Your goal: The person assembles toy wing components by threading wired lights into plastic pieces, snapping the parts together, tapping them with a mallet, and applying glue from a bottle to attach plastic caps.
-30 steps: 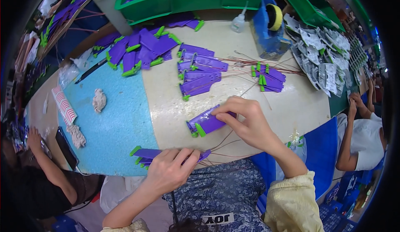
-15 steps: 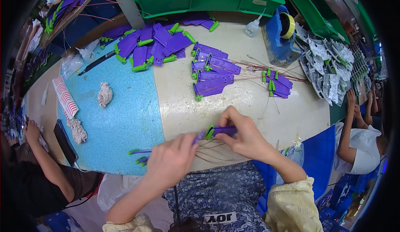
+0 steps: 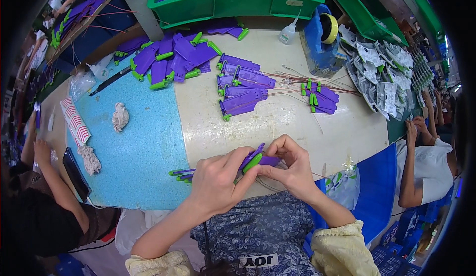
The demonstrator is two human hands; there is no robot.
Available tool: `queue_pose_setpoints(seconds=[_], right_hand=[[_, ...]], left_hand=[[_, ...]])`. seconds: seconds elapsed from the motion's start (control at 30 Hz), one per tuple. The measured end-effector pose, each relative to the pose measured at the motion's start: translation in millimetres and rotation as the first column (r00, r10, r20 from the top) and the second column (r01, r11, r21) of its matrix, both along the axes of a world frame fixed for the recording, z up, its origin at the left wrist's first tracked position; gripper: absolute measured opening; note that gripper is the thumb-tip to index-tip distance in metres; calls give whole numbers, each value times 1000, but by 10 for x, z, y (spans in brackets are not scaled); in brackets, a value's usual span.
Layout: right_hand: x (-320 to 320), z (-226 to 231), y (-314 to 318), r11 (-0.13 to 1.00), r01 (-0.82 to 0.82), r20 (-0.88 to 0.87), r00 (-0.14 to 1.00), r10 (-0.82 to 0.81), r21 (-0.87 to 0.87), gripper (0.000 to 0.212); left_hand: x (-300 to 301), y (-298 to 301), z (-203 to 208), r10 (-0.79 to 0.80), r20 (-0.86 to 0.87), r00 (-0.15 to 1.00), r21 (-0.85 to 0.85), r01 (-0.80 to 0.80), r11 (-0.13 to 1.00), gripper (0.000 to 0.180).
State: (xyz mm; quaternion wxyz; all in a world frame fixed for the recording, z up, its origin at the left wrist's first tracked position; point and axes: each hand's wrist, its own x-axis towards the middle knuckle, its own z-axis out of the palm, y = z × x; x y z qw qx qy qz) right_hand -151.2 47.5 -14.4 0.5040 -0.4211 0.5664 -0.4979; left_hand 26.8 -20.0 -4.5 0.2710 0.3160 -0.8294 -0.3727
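Observation:
Near the table's front edge, my left hand and my right hand meet, both with closed fingers. Between them is a flat purple plastic part with a rounded green end piece, pinched from both sides. Thin wires trail below the fingers. Several more purple parts with green tips stick out left of my left hand; whether its palm grips them is hidden. Farther off lie a fanned row of wired purple parts and a smaller wired bunch.
At the back are a purple-and-green pile, a green bin, a dropper bottle and a blue tape dispenser. Grey molded parts are heaped right. Crumpled tissue and a phone lie left. Co-workers sit on both sides.
My left hand has shifted right and closed in on the purple part, whose green end now tilts up between both hands. The parts left of it moved right too. The view shifted slightly.

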Motion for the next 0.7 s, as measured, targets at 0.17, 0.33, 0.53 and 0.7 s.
queue_pose_setpoints(seconds=[0.17, 0.33, 0.53, 0.7], right_hand=[[-265, 233, 13, 985, -123, -275, 949, 153, 124, 11], [-176, 257, 60, 967, -225, -647, 756, 96, -118, 19], [-279, 377, 76, 993, -90, -323, 945, 60, -79, 41], [-185, 530, 143, 931, -218, -668, 744, -35, -292, 8]], left_hand=[[93, -77, 88, -81, 69, 994, 205, 65, 977, 35], [-66, -43, 121, -254, 277, 927, 92, 238, 967, 32], [-68, -238, 174, -265, 65, 962, 527, 193, 828, 20], [-1, -394, 170, -134, -54, 989, 939, 96, 331, 18]])
